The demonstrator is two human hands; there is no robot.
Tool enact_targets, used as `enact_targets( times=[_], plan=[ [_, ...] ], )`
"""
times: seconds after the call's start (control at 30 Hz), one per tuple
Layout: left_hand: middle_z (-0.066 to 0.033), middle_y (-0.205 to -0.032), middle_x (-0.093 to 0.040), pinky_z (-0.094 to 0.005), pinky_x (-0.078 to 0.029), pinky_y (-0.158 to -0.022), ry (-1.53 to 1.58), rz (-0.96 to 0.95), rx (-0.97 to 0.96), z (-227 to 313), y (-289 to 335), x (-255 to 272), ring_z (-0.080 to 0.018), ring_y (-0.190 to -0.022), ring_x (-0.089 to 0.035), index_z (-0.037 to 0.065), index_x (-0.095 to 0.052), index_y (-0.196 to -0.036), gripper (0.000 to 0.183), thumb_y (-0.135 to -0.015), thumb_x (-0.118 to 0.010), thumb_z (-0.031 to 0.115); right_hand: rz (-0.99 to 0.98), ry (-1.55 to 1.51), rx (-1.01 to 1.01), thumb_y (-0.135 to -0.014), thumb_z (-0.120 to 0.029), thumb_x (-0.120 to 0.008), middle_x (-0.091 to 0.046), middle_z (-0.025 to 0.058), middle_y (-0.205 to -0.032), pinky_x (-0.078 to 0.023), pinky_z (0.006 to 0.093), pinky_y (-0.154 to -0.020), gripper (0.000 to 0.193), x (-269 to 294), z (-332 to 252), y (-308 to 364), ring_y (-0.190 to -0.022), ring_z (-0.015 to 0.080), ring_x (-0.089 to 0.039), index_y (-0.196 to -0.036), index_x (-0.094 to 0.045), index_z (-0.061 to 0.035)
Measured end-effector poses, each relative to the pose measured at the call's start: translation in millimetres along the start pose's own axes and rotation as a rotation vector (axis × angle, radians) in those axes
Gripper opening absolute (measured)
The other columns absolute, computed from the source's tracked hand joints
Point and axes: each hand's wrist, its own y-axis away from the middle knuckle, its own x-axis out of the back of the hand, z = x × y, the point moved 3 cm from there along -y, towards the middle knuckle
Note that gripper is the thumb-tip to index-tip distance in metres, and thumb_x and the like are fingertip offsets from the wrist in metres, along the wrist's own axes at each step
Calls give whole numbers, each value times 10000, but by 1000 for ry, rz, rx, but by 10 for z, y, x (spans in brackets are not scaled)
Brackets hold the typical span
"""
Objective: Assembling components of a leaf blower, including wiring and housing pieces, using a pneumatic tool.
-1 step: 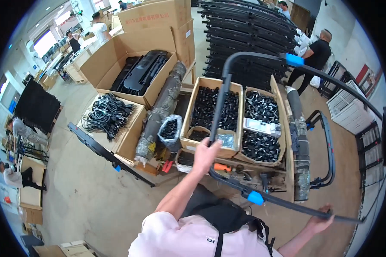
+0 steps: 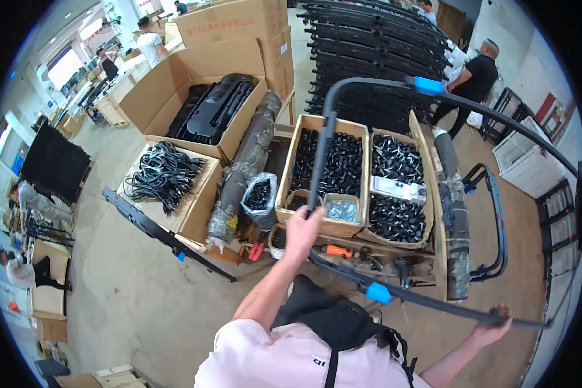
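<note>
A large black tubular frame [image 2: 321, 155] with rounded corners is held up in front of me, over the boxes. Blue sleeves sit on its bars, one on the far bar [image 2: 428, 86] and one on the near bar [image 2: 377, 293]. My left hand [image 2: 304, 231] is closed around the tube at the frame's near left corner. Toward the lower right, my right hand [image 2: 493, 328] grips the near bar close to its end, its fingers wrapped over the tube. The frame's far right part runs toward the dark picture rim.
Behind the frame, a bench bears a carton of black knobs [image 2: 343, 155] and a carton of black-headed bolts [image 2: 396, 220]. A wrapped roll [image 2: 244, 168], coiled cables [image 2: 161, 174] and another black frame [image 2: 168, 236] lie left. A person in black [image 2: 475, 77] stands back right.
The tubular frame has shifted slightly left, with my left hand moving left along with it. My right hand has moved slightly to the right, and its fingers now wrap over the bar.
</note>
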Motion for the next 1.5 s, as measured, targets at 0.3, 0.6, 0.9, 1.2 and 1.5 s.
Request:
enact_targets(
  times=[0.3, 0.6, 0.9, 1.2, 1.5],
  plan=[
    [-13, -628, -587, -332, -394, -491, -203, 187, 134, -727, -1045, 2331, -103, -531, -520, 24, -707, -892, 297, -1001, -705, 301, -140, 189, -410, -1031, -204, -650, -658, 45, -904, -508, 357, -834, 125, -772, 1448, 569, -844, 187, -626, -973, -626, -96],
    [-57, -720, -669, -399, -492, -665, -398, 161, 274, -973, -1363, 3219, -191, -673, -624, -9, -738, -932, 361, -982, -695, 346, -92, 302, -585, -987, -193, -693, -690, 27, -886, -537, 374, -825, 102, -982, 2430, 960, -849, 189, -671, -999, -654, -100],
    [-207, -929, -749, -495, -536, -854, -794, 222, 96, -860, -1425, 3055, -418, -918, -704, 25, -761, -1059, 348, -966, -682, 351, -2, 271, -772, -978, -178, -674, -668, 47, -891, -532, 407, -820, 106, -342, 2996, 1035, -856, 228, -670, -947, -624, -90],
    [-243, -1207, -670, -525, -500, -957, -1118, 417, -244, -959, -1154, 3027, -457, -1110, -629, -33, -699, -1217, 421, -974, -675, 311, -53, 289, -909, -951, -169, -613, -727, 136, -1033, -531, 439, -924, 119, -294, 3047, 1298, -997, 283, -693, -993, -628, -58],
    [-231, -1353, -659, -498, -499, -1000, -1198, 396, -182, -878, -1232, 2776, -432, -1215, -636, 36, -538, -1454, 543, -993, -662, 294, -383, 787, -863, -841, -112, -605, -755, 128, -936, -567, 396, -784, 298, 32, 2814, 971, -912, 266, -739, -1089, -728, 0]
  ],
)
